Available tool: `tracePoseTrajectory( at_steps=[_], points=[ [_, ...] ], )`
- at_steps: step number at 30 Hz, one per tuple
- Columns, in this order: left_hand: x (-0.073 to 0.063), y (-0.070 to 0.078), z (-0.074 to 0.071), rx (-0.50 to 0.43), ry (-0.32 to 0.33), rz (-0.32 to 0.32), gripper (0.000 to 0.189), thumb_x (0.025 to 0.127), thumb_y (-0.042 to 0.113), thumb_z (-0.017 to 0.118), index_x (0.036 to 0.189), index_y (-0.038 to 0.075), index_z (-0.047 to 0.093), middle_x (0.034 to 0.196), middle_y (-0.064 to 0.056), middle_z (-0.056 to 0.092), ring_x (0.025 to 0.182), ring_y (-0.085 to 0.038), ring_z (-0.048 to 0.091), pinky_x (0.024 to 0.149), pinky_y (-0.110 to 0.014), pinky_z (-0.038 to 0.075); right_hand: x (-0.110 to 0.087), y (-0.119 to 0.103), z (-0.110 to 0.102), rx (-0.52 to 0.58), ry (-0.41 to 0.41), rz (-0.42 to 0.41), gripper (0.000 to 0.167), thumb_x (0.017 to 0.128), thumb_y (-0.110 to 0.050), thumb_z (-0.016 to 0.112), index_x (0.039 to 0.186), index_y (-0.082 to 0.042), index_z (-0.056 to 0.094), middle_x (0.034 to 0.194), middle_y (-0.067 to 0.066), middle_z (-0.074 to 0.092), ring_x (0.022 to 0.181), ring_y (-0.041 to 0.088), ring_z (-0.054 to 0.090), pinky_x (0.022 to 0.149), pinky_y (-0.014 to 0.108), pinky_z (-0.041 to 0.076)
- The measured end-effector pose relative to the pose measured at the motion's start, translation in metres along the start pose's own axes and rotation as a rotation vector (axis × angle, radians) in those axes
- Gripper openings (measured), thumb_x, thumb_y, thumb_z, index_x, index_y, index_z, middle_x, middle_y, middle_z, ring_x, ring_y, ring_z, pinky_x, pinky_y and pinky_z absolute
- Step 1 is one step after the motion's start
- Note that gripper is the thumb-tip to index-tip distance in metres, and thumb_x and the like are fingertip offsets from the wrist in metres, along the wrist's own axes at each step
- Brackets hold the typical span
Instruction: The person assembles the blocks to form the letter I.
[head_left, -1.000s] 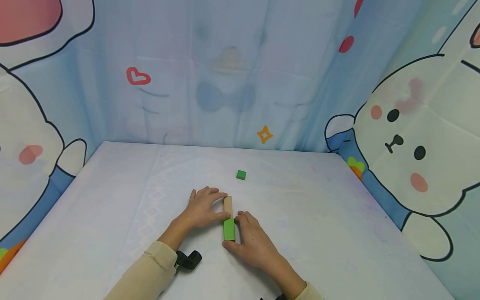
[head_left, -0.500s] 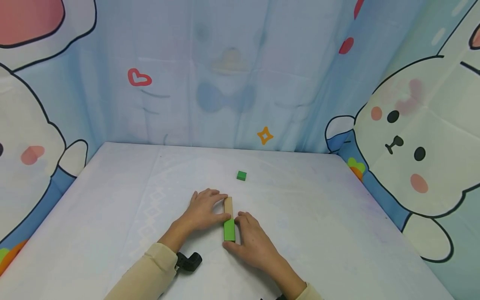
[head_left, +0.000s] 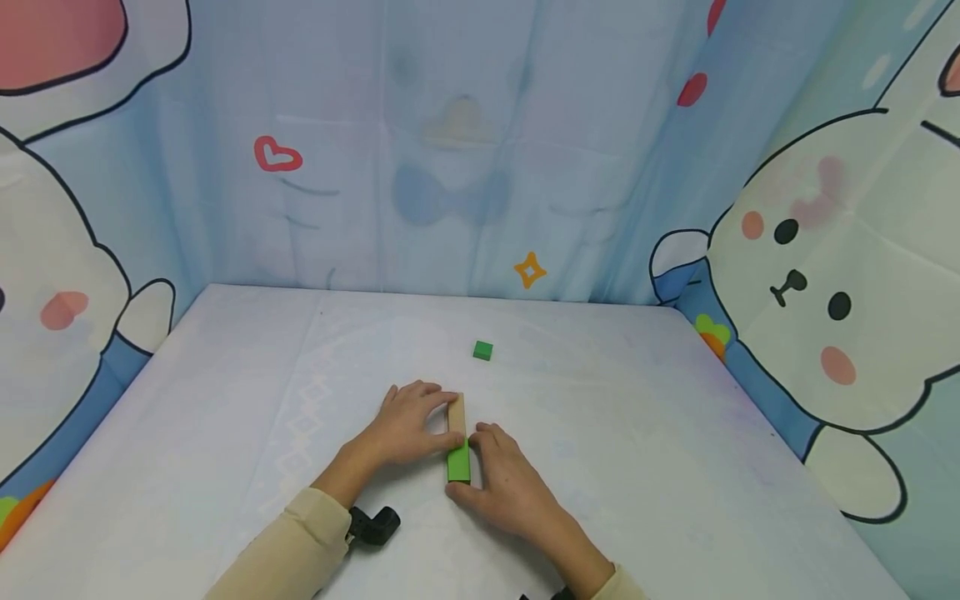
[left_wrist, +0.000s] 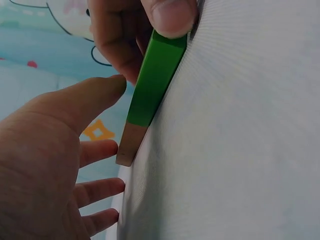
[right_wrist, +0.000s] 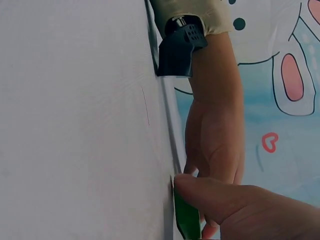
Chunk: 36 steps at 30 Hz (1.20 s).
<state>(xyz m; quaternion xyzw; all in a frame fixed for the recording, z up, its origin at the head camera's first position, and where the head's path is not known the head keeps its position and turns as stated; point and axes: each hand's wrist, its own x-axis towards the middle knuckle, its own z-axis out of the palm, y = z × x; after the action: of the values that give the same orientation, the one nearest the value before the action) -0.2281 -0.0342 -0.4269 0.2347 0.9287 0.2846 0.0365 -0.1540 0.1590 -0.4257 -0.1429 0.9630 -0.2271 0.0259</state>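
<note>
In the head view a green block [head_left: 458, 467] and a plain wooden block [head_left: 456, 412] lie in line on the white table, ends meeting. My right hand [head_left: 510, 483] holds the green block, thumb at its near end and fingers along its right side. On the other side, my left hand [head_left: 408, 425] has its index fingertip by the far end of the wooden block and its thumb over the seam. The left wrist view shows that thumb [left_wrist: 107, 92] slightly apart from the green block, the other fingers stretched out. A smaller green block [head_left: 483, 350] lies farther back.
A patterned cloth backdrop [head_left: 450, 150] rises behind the table [head_left: 637, 400] and along both sides. A black wrist camera mount [head_left: 375, 527] sticks out from the left sleeve near the tabletop. Another black mount [right_wrist: 176, 52] shows in the right wrist view.
My left thumb has slid slightly nearer, from the seam's edge onto the green block's end in the head view. The right hand and the blocks have stayed in place.
</note>
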Motion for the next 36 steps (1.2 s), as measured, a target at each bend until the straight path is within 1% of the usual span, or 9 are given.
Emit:
tracePoseTrajectory(
  at_steps=[4,10,17,22,25,31,36],
  points=[
    [-0.002,0.001,-0.002,0.014,-0.018,0.008,0.068,0.092,0.053,0.072,0.150,0.022,0.055,0.157,-0.012,0.048,0.153,-0.038,0.034,0.124,-0.067,0.017,0.000,0.002,-0.005,0.047,-0.026,-0.009,0.074,0.088,-0.042,0.081,0.140,0.003,0.052,0.152,0.023,0.048,0.146,0.038,0.045,0.117,0.055,0.041],
    [-0.006,0.001,-0.003,0.017,-0.037,0.023,0.070,0.092,0.053,0.072,0.152,0.022,0.053,0.158,-0.012,0.047,0.153,-0.038,0.033,0.124,-0.066,0.017,0.000,0.003,-0.012,0.044,-0.031,-0.028,0.062,0.087,-0.033,0.082,0.133,-0.001,0.056,0.147,0.021,0.054,0.140,0.037,0.051,0.113,0.054,0.045],
    [-0.008,0.002,-0.004,0.018,-0.055,0.027,0.071,0.091,0.051,0.072,0.151,0.020,0.053,0.159,-0.013,0.046,0.153,-0.039,0.032,0.124,-0.066,0.017,0.001,0.002,-0.021,0.043,-0.032,0.032,0.056,0.088,-0.027,0.081,0.135,-0.007,0.058,0.148,0.015,0.054,0.140,0.036,0.051,0.112,0.056,0.045],
    [-0.010,0.003,-0.005,0.021,-0.067,0.029,0.072,0.091,0.051,0.072,0.152,0.020,0.053,0.160,-0.013,0.044,0.154,-0.039,0.031,0.124,-0.067,0.016,0.004,0.004,-0.028,0.061,-0.043,0.044,0.055,0.088,-0.026,0.081,0.136,-0.010,0.059,0.148,0.013,0.055,0.140,0.035,0.051,0.113,0.057,0.045],
    [-0.010,0.003,-0.005,0.018,-0.073,0.025,0.072,0.091,0.052,0.072,0.152,0.020,0.052,0.161,-0.013,0.043,0.155,-0.039,0.030,0.125,-0.067,0.015,0.005,0.008,-0.031,0.075,-0.042,0.054,0.056,0.089,-0.027,0.081,0.137,-0.009,0.059,0.147,0.014,0.056,0.140,0.035,0.052,0.113,0.057,0.044],
    [-0.011,0.004,-0.004,0.018,-0.080,0.019,0.072,0.091,0.052,0.072,0.153,0.021,0.052,0.162,-0.012,0.042,0.155,-0.039,0.029,0.125,-0.066,0.015,0.012,0.014,-0.034,0.098,0.006,0.087,0.051,0.092,-0.024,0.078,0.137,-0.007,0.060,0.146,0.015,0.058,0.139,0.036,0.053,0.113,0.057,0.044],
    [-0.011,0.004,-0.003,0.025,-0.083,0.019,0.072,0.091,0.052,0.071,0.153,0.022,0.052,0.162,-0.012,0.042,0.155,-0.039,0.029,0.125,-0.065,0.015,0.024,0.023,-0.035,0.087,0.082,0.124,0.048,0.095,-0.025,0.075,0.137,-0.007,0.061,0.145,0.016,0.059,0.139,0.037,0.053,0.113,0.057,0.045]
  ],
)
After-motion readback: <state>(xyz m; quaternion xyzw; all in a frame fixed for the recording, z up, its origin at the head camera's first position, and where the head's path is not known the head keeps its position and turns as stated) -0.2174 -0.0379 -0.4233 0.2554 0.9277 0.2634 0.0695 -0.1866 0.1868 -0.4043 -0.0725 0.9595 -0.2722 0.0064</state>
